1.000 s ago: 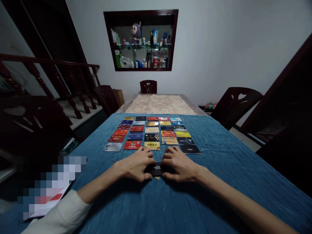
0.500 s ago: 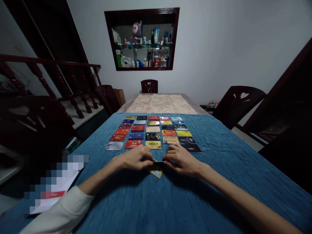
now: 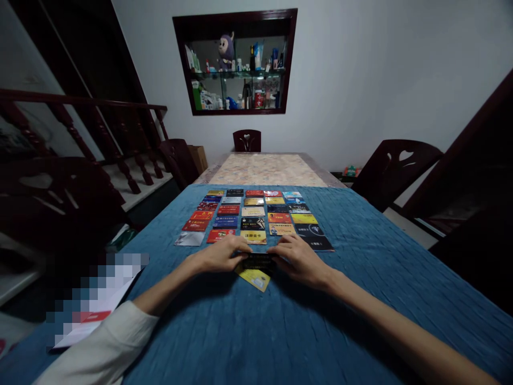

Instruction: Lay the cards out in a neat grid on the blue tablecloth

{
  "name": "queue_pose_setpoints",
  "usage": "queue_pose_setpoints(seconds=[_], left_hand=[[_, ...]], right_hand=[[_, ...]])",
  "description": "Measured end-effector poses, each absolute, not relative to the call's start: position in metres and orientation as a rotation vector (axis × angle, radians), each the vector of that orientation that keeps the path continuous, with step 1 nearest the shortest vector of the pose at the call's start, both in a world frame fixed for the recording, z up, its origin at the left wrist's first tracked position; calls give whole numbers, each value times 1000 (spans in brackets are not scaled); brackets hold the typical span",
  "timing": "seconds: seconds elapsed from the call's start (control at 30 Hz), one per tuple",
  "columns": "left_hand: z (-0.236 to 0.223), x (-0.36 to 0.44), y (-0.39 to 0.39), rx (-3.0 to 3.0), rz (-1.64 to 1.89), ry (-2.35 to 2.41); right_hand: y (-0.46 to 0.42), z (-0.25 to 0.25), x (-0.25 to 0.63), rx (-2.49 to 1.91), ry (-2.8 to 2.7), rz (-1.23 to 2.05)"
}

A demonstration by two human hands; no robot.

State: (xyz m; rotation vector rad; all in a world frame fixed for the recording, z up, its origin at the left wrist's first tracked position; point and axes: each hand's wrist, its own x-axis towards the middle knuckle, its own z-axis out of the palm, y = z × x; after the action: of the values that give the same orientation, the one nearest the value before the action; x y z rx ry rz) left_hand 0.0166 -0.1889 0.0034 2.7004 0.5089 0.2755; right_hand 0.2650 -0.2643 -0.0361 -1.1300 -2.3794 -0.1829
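A dark card (image 3: 258,261) is pinched at both ends, tilted up so its printed face shows. My left hand (image 3: 225,253) grips its left end, closed, thumb underneath. At the right end my right hand (image 3: 301,259) is closed on the same card. Below and partly behind it lies a yellow card (image 3: 255,278) at a slant on the blue cloth. Just beyond my hands, printed cards are laid in rows; nearest are a yellow-gold card (image 3: 253,237), a red card (image 3: 221,235) and a black card (image 3: 318,244). A silver card (image 3: 188,238) sits at the left front.
A blue cloth (image 3: 360,299) covers the near table; bare patterned tabletop (image 3: 272,168) lies beyond. A pixelated flat object (image 3: 96,305) rests at the left edge. Wooden chairs (image 3: 396,171) surround the table. A wall niche (image 3: 238,64) holds a plush toy and bottles.
The dark card has tilted from edge-on to showing its face between my hands. More of the yellow card below is visible. The view has shifted slightly.
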Motion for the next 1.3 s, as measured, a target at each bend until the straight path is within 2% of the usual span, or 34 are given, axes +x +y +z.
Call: queue_pose_setpoints(seconds=[0.27, 0.9, 1.3], left_hand=[[0, 17, -188, 2727, 284, 521], [-8, 25, -190, 2751, 457, 683], [-12, 23, -186, 2723, 526, 718]], right_hand=[[-265, -38, 265, -1160, -2382, -206], [-265, -38, 261, -1124, -2361, -625], [-266, -45, 257, -1179, -2332, -641]])
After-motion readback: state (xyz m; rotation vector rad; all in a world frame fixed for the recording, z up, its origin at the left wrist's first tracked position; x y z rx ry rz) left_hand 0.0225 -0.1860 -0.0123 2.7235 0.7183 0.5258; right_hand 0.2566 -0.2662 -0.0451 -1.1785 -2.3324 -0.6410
